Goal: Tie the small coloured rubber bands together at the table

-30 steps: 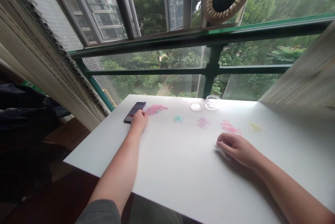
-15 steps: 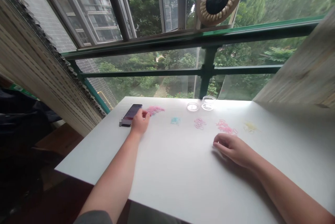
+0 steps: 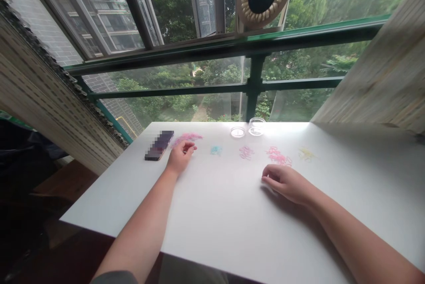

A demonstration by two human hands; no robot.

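Observation:
My left hand [image 3: 181,156] hovers over the white table [image 3: 212,213], just right of a phone [image 3: 160,145] and by the near edge of a mixed pink and purple pile of small rubber bands [image 3: 187,138]. Its thumb and fingertips are pinched together; whatever is between them is too small to make out. To its right lies a little heap of teal rubber bands [image 3: 216,150]. My right hand [image 3: 282,181] rests on the tabletop with loosely curled fingers, a gap inside them and nothing held. Just beyond it are pink rubber bands [image 3: 278,156].
Light purple bands [image 3: 246,153] and yellow bands [image 3: 307,154] form separate heaps in the row. Two clear round dishes [image 3: 237,132] [image 3: 256,127] stand at the far edge. Behind the table run a green railing [image 3: 199,60] and window, with curtains [image 3: 372,67] either side.
My left hand has moved right, away from the phone and the mixed pile, towards the teal bands. My right hand stays by the pink bands. The whole view has shifted slightly.

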